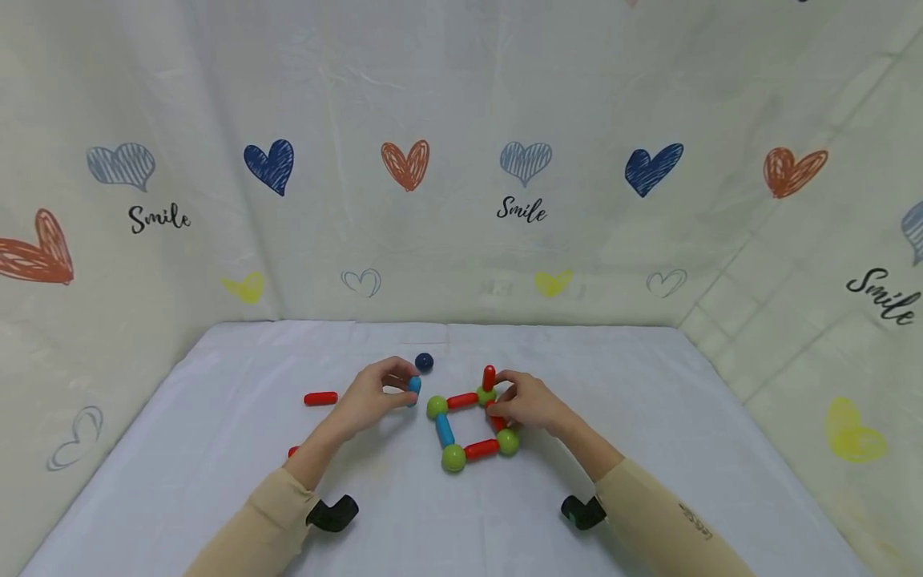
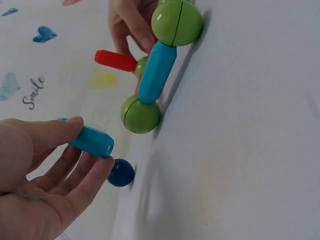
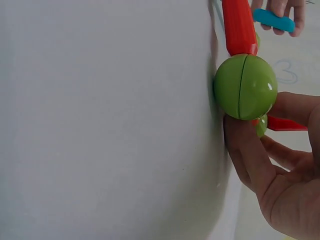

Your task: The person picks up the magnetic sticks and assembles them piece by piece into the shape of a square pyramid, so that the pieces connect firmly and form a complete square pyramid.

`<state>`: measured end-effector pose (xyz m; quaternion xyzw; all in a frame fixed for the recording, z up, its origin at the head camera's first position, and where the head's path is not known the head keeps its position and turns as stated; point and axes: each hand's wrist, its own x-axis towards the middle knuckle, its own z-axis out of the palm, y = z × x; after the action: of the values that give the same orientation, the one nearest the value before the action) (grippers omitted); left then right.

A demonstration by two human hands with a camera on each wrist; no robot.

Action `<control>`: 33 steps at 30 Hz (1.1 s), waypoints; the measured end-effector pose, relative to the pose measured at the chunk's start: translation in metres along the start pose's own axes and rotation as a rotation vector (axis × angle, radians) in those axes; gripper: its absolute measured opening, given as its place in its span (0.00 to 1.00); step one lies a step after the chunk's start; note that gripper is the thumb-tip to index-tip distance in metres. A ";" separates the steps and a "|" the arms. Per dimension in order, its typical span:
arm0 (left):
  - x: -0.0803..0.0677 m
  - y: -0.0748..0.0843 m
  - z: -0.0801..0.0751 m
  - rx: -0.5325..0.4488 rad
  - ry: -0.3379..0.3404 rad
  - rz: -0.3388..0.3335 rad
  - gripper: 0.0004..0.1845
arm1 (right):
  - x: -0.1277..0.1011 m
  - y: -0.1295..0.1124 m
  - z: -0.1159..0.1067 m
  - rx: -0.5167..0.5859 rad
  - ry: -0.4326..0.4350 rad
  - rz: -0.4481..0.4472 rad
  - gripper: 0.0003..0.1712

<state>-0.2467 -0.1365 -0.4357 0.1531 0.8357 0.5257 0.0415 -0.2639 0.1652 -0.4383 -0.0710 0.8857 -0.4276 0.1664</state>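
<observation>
My left hand pinches a loose light-blue stick between thumb and fingers, raised upright left of a toy frame. This frame is a square of green balls at the corners, joined by red sticks and one blue stick on the left side. From its far right ball a red stick points up. My right hand grips the right-side red stick; in the right wrist view its fingers partly hide behind the near right ball.
A dark blue ball lies on the white-covered table beyond my left hand. One loose red stick lies to the left, and another red piece is partly hidden by my left forearm. Behind hangs a heart-printed cloth.
</observation>
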 end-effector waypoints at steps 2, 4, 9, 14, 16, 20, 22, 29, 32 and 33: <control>0.002 0.001 0.003 -0.003 0.006 0.001 0.18 | -0.001 0.000 0.001 -0.002 0.007 0.009 0.31; 0.004 0.002 0.005 -0.002 0.018 -0.001 0.18 | -0.001 0.000 0.001 0.000 0.012 0.017 0.30; 0.008 0.003 0.012 -0.019 0.035 -0.003 0.17 | -0.002 0.001 0.004 0.022 0.028 0.029 0.27; 0.014 0.003 0.018 -0.023 0.042 0.020 0.17 | -0.003 0.002 0.006 0.052 0.035 0.033 0.26; 0.016 0.004 0.020 -0.027 0.047 0.029 0.18 | -0.004 0.002 0.007 0.059 0.036 0.033 0.26; 0.020 0.007 0.025 -0.035 0.070 0.040 0.17 | -0.006 0.001 0.008 0.065 0.037 0.032 0.27; 0.022 0.009 0.027 -0.038 0.078 0.043 0.17 | -0.007 0.000 0.009 0.069 0.036 0.035 0.27; 0.028 0.006 0.032 -0.046 0.080 0.056 0.16 | -0.008 0.001 0.012 0.089 0.040 0.038 0.27; 0.029 0.006 0.034 -0.045 0.083 0.052 0.16 | -0.008 0.002 0.012 0.098 0.042 0.034 0.27; 0.029 0.006 0.034 -0.045 0.084 0.049 0.16 | -0.007 0.002 0.012 0.099 0.042 0.034 0.27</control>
<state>-0.2654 -0.0960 -0.4431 0.1503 0.8206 0.5514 -0.0032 -0.2526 0.1598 -0.4454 -0.0385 0.8678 -0.4694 0.1584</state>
